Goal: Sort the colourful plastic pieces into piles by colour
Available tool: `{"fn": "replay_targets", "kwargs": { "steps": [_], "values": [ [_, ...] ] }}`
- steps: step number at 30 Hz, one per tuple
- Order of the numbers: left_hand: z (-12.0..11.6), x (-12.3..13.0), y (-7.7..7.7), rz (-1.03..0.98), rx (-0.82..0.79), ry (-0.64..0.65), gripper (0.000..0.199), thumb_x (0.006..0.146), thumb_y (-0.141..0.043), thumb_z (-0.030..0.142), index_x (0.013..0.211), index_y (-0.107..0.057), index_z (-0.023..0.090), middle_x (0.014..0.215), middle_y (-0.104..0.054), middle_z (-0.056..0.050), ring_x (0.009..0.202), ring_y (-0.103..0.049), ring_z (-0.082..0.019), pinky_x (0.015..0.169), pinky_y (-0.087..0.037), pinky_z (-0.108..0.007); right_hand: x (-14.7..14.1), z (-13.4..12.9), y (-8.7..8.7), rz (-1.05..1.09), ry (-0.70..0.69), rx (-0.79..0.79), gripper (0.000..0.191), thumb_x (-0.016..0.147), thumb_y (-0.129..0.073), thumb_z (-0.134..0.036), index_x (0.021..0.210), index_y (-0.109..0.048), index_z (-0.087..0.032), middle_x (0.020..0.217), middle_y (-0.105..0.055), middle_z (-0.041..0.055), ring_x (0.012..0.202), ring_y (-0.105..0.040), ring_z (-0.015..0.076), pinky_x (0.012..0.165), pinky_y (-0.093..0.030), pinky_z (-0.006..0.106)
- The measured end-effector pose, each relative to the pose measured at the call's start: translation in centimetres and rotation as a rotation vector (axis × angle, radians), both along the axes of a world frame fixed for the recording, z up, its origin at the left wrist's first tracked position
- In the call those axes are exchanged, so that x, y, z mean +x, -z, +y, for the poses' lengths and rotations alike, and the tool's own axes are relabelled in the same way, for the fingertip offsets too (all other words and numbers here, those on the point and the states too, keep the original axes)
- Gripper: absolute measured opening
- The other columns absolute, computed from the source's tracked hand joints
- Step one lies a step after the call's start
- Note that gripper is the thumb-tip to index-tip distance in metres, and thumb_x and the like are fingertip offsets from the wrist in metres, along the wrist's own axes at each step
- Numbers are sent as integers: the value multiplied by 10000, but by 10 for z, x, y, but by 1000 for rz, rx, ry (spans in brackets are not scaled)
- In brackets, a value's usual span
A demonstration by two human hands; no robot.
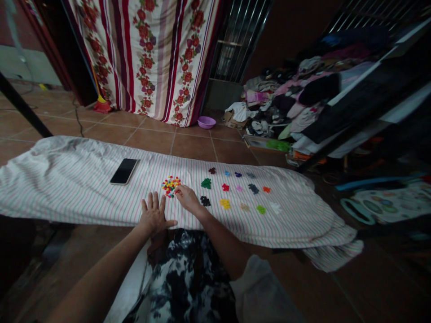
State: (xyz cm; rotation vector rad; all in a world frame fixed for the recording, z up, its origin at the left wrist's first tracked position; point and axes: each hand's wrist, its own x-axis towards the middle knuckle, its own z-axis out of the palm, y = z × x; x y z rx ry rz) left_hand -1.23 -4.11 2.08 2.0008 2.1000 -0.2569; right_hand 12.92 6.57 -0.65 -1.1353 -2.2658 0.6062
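A mixed pile of small colored pieces (171,185), red, yellow, orange, white and green, lies on a striped cloth (90,179). At the pile's right edge, the fingertips of my right hand (187,198) are pinched together; anything between them is too small to make out. My left hand (155,214) rests flat on the cloth just in front of the pile, fingers spread, holding nothing. To the right sit single-color clusters, among them green pieces (206,183), black pieces (205,201), yellow pieces (225,204), red pieces (225,187) and white pieces (276,207).
A phone (124,171) lies on the cloth left of the pile. Beyond the cloth are a floral curtain (144,58), a purple basin (206,122) and a red broom (102,106) on the tiled floor. Heaped clothes (289,96) fill the back right.
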Motion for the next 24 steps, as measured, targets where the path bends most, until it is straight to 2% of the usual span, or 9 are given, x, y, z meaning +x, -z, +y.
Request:
{"fn": "replay_targets", "kwargs": {
  "steps": [4, 9, 17, 24],
  "values": [
    [1, -1, 6, 3, 17, -8, 1063, 721, -291, 792, 1483, -86, 80, 1546, -5, -254, 1427, 34, -434, 1097, -69, -628, 9, 3, 1, 66, 19, 18, 243, 839, -506, -110, 980, -667, -225, 973, -671, 29, 911, -602, 152, 848, -456, 271],
    [2, -2, 13, 21, 26, -13, 1095, 693, -324, 804, 1480, -84, 81, 1547, -18, -256, 1426, 25, -439, 1098, -76, -626, 37, 12, -2, 132, 113, 31, 261, 821, -488, -92, 903, -701, -218, 917, -671, 29, 881, -605, 145, 833, -466, 271],
    [2, -1, 11, 35, 34, -16, 1099, 680, -351, 803, 1479, -123, 82, 1544, -38, -252, 1427, -6, -440, 1095, -102, -628, 115, 35, -7, 206, 415, 113, 287, 804, -438, -136, 898, -702, -198, 921, -668, 62, 895, -605, 181, 869, -477, 328],
    [0, 1, 5, 36, 28, -18, 1115, 675, -333, 819, 1476, -121, 74, 1543, -38, -252, 1426, -10, -439, 1097, -109, -624, 179, 52, -3, 118, 637, 118, 343, 777, -408, -123, 949, -703, -158, 960, -658, 107, 945, -609, 211, 921, -469, 370]
  ]
}}
